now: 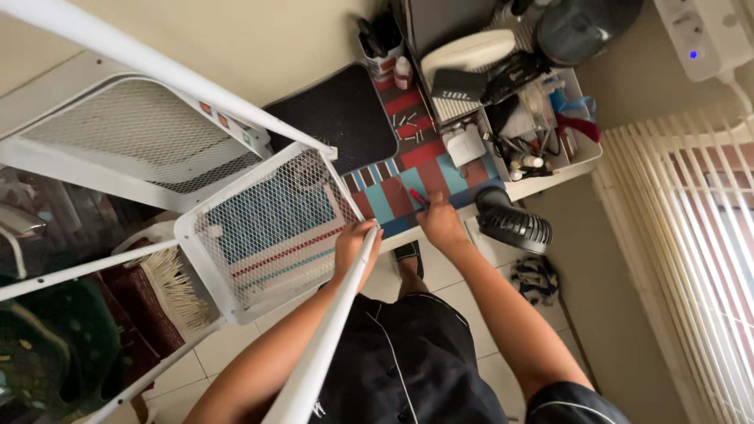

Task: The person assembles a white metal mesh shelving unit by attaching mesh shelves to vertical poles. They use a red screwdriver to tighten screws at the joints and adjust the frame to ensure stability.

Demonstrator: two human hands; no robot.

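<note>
Head view: left hand (353, 245) wrapped around white metal rack post (330, 330), steadying the tilted white mesh shelf (267, 232) — right hand (441, 224) pinches small red tool (419, 197) over patterned mat (408, 177), near table edge.

Daylight is coming through white blinds (691, 259) at right; pale floor tiles (236, 345) are lying near, beige wall (259, 39) standing far.

Soft window daylight; sharp; edges distorted
</note>
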